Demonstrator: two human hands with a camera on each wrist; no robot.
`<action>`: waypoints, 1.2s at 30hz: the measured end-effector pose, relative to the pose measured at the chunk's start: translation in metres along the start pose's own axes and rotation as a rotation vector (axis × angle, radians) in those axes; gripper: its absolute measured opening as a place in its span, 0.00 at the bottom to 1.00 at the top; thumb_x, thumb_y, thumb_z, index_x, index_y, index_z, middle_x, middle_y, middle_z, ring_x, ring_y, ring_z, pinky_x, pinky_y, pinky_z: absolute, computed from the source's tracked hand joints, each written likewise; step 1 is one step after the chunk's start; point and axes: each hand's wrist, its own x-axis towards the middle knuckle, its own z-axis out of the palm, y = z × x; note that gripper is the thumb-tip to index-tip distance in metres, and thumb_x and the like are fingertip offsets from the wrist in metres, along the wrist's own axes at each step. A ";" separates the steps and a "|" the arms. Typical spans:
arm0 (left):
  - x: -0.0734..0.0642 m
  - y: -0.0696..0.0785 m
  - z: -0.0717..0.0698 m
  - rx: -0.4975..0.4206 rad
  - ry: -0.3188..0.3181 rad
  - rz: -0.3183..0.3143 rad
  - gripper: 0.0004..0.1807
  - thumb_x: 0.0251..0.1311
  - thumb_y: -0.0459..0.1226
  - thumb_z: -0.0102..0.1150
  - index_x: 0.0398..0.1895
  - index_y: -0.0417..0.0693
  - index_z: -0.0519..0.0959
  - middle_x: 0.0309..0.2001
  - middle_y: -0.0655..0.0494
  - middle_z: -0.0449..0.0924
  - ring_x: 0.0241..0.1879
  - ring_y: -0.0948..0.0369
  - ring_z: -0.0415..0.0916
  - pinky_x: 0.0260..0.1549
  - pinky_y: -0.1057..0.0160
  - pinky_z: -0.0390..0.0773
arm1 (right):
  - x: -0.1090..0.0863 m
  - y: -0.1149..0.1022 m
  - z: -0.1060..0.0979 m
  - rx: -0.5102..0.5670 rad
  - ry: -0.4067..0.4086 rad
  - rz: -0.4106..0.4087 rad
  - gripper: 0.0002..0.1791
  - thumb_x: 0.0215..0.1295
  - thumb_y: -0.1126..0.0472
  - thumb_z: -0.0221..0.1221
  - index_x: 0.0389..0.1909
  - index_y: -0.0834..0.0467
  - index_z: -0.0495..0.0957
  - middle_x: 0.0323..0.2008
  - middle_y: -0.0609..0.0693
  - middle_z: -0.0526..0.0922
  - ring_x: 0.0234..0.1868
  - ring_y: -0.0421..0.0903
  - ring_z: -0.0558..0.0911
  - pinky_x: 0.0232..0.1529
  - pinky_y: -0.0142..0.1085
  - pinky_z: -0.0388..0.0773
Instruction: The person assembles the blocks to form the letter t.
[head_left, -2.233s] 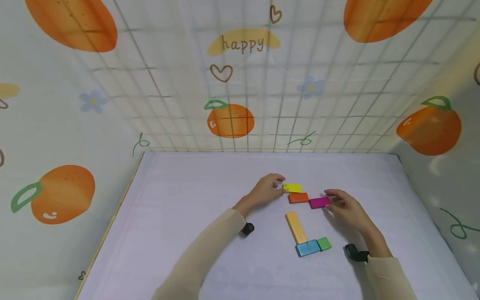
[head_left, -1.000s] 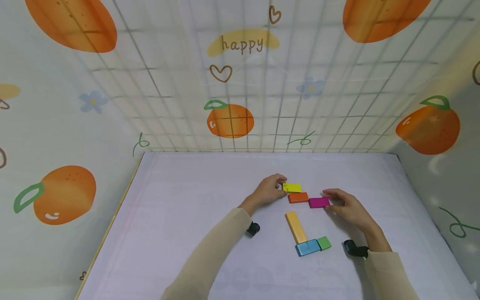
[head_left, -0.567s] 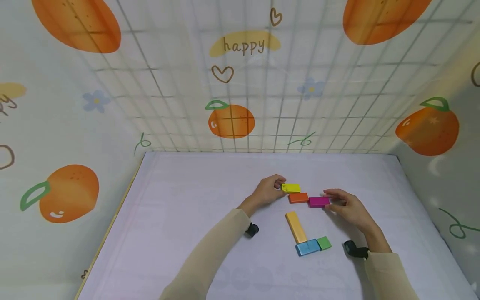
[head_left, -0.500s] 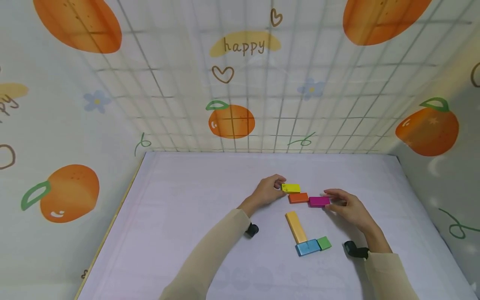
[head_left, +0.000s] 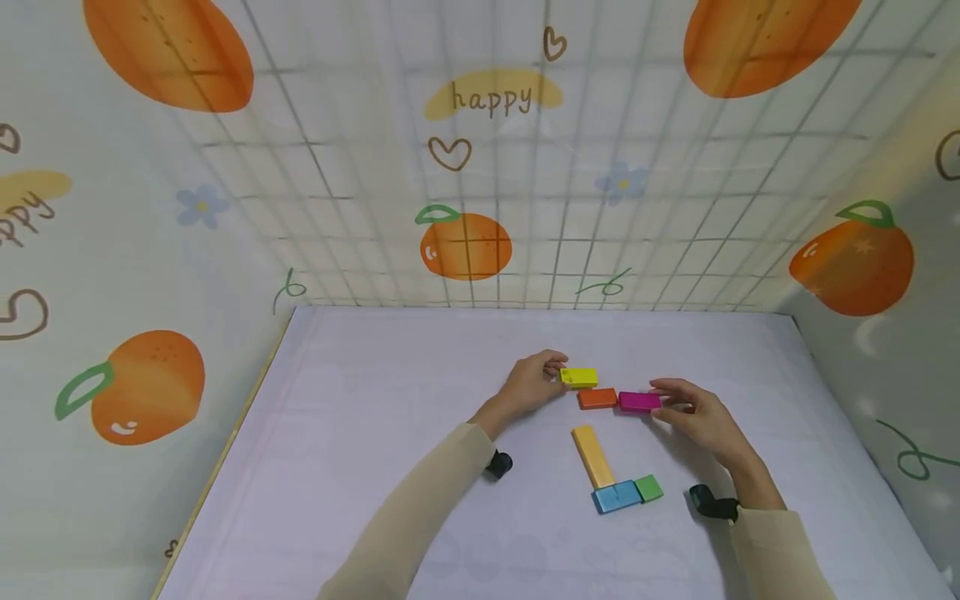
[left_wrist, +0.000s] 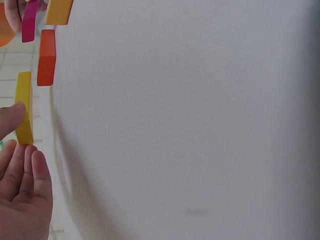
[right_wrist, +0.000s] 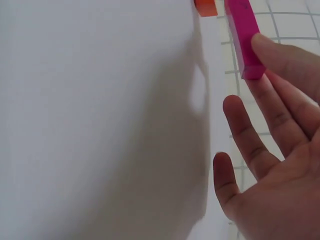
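In the head view my left hand (head_left: 527, 385) pinches the left end of a yellow block (head_left: 579, 378). The left wrist view shows the thumb on the face of that yellow block (left_wrist: 24, 90) and the fingertips at its end. An orange block (head_left: 597, 399) lies just in front of the yellow one, offset to the right. Right of it, my right hand (head_left: 693, 414) pinches a magenta block (head_left: 639, 402) at its right end. In the right wrist view, the thumb presses the magenta block (right_wrist: 242, 30) while the ring and little fingers stay off it.
Nearer on the white tabletop (head_left: 360, 450), a long light-orange block (head_left: 592, 457) meets a blue block (head_left: 617, 497), with a green block (head_left: 648, 488) at the blue one's right end. A patterned cloth wall (head_left: 645, 242) rises behind the table.
The yellow block has slid slightly left with my left hand, increasing its offset from the orange block. The magenta block has turned a little, more level with the orange one. The nearer blocks stay put.
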 end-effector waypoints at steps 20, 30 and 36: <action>-0.038 0.007 -0.029 -0.038 0.074 0.005 0.25 0.58 0.37 0.72 0.60 0.49 0.79 0.48 0.63 0.82 0.46 0.65 0.77 0.45 0.71 0.78 | -0.003 -0.034 0.013 0.050 0.059 -0.098 0.33 0.66 0.49 0.66 0.68 0.56 0.71 0.59 0.58 0.77 0.57 0.58 0.74 0.56 0.60 0.66; -0.060 0.006 -0.052 -0.064 0.114 0.008 0.26 0.57 0.38 0.72 0.60 0.46 0.79 0.49 0.61 0.82 0.48 0.63 0.78 0.46 0.68 0.78 | -0.003 -0.050 0.020 0.021 0.081 -0.175 0.30 0.66 0.54 0.66 0.67 0.55 0.72 0.58 0.57 0.78 0.55 0.56 0.76 0.55 0.60 0.67; -0.078 -0.001 -0.068 -0.070 0.126 0.007 0.25 0.58 0.39 0.72 0.60 0.49 0.79 0.51 0.62 0.82 0.52 0.58 0.78 0.49 0.62 0.79 | -0.003 -0.060 0.023 0.023 0.070 -0.190 0.30 0.66 0.52 0.67 0.67 0.55 0.73 0.58 0.55 0.79 0.55 0.55 0.76 0.56 0.61 0.67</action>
